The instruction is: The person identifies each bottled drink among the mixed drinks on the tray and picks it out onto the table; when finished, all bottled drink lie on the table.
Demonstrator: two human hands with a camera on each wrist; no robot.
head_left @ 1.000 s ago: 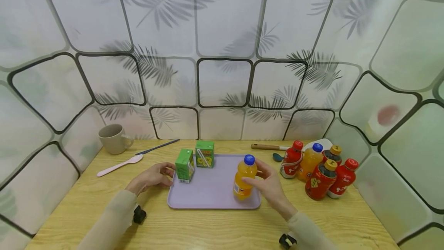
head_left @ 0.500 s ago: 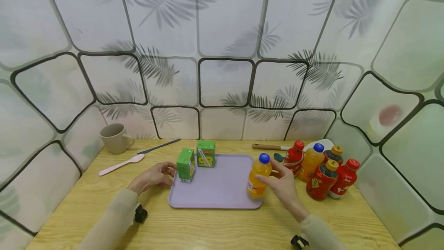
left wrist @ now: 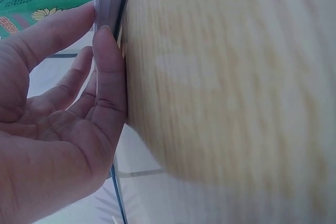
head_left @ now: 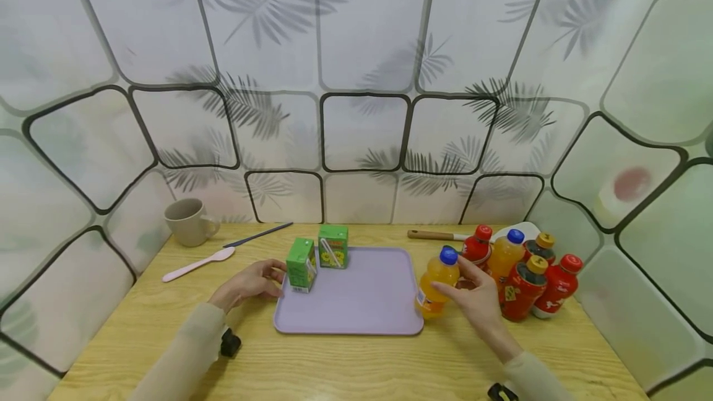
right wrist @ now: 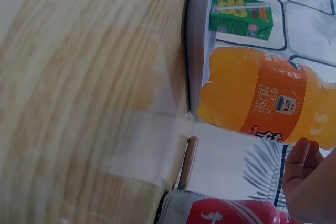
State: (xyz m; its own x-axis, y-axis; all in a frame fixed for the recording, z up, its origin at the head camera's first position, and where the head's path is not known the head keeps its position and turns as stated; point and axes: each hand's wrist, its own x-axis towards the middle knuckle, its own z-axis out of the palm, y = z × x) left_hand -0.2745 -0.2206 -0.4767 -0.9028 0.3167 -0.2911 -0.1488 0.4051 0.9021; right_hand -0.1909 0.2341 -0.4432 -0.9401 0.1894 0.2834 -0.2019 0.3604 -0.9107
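Note:
My right hand (head_left: 480,299) grips an orange soda bottle (head_left: 438,284) with a blue cap around its upper part. The bottle leans a little at the right edge of a lilac tray (head_left: 356,302); whether its base touches anything cannot be told. In the right wrist view, the orange soda bottle (right wrist: 257,95) shows its label in front of the tray rim. My left hand (head_left: 253,283) is at the tray's left edge, thumb and a finger pinching the rim (left wrist: 109,3). Two green drink cartons, the nearer (head_left: 301,266) and farther (head_left: 333,246), stand on the tray's left.
On the right stand another orange soda bottle (head_left: 505,255), red-labelled bottles (head_left: 523,288) and a red bottle (head_left: 557,286). Behind lie a wooden-handled spatula (head_left: 431,235) and a dark spoon. A grey mug (head_left: 186,221), pink spoon (head_left: 198,263) and dark blue stick (head_left: 259,234) are on the left.
My right hand has carried the orange soda bottle rightward, from over the tray to its right edge, near the other bottles. My left hand has stayed at the tray's left edge.

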